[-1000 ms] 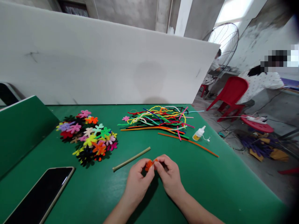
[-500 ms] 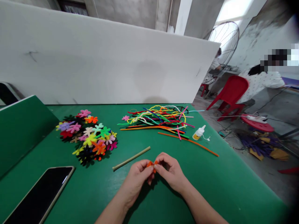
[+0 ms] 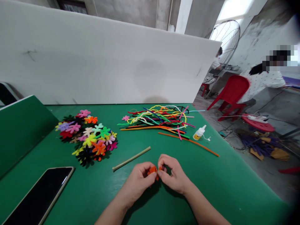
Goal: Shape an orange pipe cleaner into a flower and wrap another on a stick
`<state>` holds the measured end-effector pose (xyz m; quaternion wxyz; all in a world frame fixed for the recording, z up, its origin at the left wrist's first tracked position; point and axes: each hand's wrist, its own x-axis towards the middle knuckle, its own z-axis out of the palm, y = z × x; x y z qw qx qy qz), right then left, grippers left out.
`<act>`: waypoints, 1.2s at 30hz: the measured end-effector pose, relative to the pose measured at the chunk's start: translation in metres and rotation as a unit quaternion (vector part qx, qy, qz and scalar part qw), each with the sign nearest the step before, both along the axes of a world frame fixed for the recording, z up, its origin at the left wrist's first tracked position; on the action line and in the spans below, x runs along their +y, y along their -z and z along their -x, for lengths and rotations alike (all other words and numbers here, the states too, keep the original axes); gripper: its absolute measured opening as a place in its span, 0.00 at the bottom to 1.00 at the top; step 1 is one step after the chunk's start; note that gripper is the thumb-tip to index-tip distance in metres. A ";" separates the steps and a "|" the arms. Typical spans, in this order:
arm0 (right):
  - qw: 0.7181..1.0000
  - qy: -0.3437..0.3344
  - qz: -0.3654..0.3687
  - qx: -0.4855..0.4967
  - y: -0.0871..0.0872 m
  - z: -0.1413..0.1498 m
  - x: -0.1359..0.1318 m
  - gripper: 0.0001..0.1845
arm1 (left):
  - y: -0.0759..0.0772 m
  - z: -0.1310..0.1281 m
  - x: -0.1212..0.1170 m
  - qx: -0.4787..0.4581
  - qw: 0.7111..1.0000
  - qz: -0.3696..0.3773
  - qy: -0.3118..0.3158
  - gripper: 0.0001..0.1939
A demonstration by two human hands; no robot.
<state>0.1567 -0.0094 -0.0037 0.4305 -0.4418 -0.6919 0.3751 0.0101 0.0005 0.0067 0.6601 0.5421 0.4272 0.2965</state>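
Between my two hands is a small orange pipe-cleaner flower [image 3: 152,169], partly covered by my fingers. My left hand [image 3: 140,178] is closed on it, thumb and fingers pinching its body. The fingertips of my right hand [image 3: 172,173] pinch an orange petal at its right side. Just beyond my left hand lies a thin pale green stick [image 3: 131,158]. Farther off, an orange pipe cleaner [image 3: 189,142] stretches across the green table [image 3: 93,193]. A heap of colourful fuzzy flowers [image 3: 90,140] sits to the left.
Loose pipe cleaners [image 3: 159,120] lie in a tangle at the back, beside a small white glue bottle [image 3: 199,133]. A phone [image 3: 39,197] rests at front left. A white panel [image 3: 105,62] borders the far edge. Red chairs [image 3: 231,92] and a person [image 3: 262,78] are at right.
My hands have shifted slightly, and more of the orange flower shows above my left thumb. My right fingertips have turned and opened up a little. Other things stay in place.
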 end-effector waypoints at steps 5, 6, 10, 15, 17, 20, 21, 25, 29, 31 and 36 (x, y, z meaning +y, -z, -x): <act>0.999 -0.039 0.022 -0.018 -0.003 0.000 -0.002 0.08 | 0.005 0.003 0.001 -0.017 0.998 0.045 0.042 0.06; 0.999 -0.041 0.019 -0.021 -0.003 0.000 -0.002 0.08 | 0.006 0.004 0.001 -0.018 0.997 0.053 0.044 0.06; 0.999 -0.038 0.006 -0.021 -0.004 0.001 -0.002 0.08 | 0.007 0.005 0.002 -0.027 0.997 0.061 0.040 0.04; 0.999 -0.037 0.007 -0.004 -0.001 -0.001 -0.001 0.07 | 0.006 0.006 0.003 -0.035 0.997 0.046 0.041 0.05; 0.999 -0.046 0.007 -0.020 -0.001 -0.002 -0.002 0.06 | 0.006 0.006 0.003 -0.022 0.998 0.047 0.043 0.05; 0.992 -0.061 -0.027 -0.103 -0.004 -0.004 -0.004 0.06 | 0.005 0.006 0.004 0.020 0.997 0.042 0.054 0.04; 0.987 -0.062 -0.048 -0.142 -0.006 -0.005 -0.004 0.06 | 0.004 0.006 0.004 0.037 0.997 0.033 0.057 0.04; 0.960 -0.069 -0.109 -0.248 -0.013 -0.004 -0.003 0.03 | 0.000 0.009 0.007 0.078 0.994 -0.013 0.069 0.03; 0.978 -0.067 -0.076 -0.180 -0.009 -0.001 -0.002 0.04 | -0.003 0.011 0.008 0.081 0.993 -0.045 0.074 0.05; 0.992 -0.044 -0.031 -0.114 -0.005 0.000 -0.002 0.05 | -0.003 0.010 0.007 0.090 0.991 -0.074 0.069 0.06; 0.996 0.011 0.083 0.020 0.004 0.005 -0.001 0.06 | 0.001 0.005 0.005 0.168 0.959 -0.224 0.046 0.06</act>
